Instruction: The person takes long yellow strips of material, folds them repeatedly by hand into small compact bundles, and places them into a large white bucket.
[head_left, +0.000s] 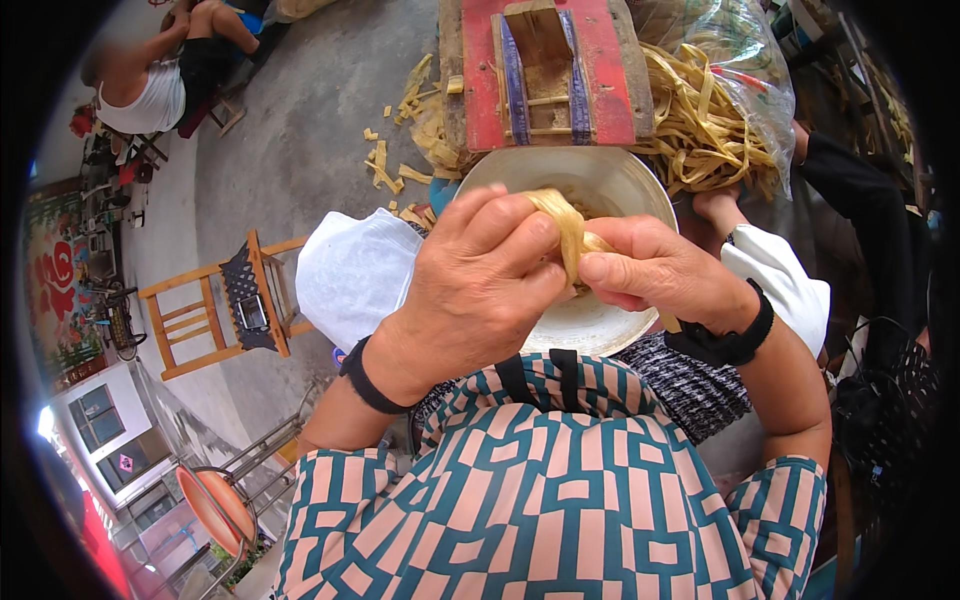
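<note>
A twisted bundle of yellowish fibre strips (561, 221) is held over a white basin (600, 330). My left hand (487, 277) has its fingers curled round the bundle, which loops over the index finger. My right hand (649, 266) pinches the bundle's right side between thumb and fingers; a short end shows below that wrist. Beyond the basin stands a red board (480, 75) with a wooden block (538, 34) and blue-edged slats on it. To its right, a heap of loose yellow strips (705, 127) spills from a clear plastic bag (757, 67). The basin's contents are mostly hidden by my hands.
Cut yellow pieces (382, 161) lie scattered on the concrete floor (300, 97). A wooden chair (214, 311) stands at left, near a white cloth (356, 270). One seated person (142, 90) is at upper left; another person's dark-clad leg (855, 180) is at right.
</note>
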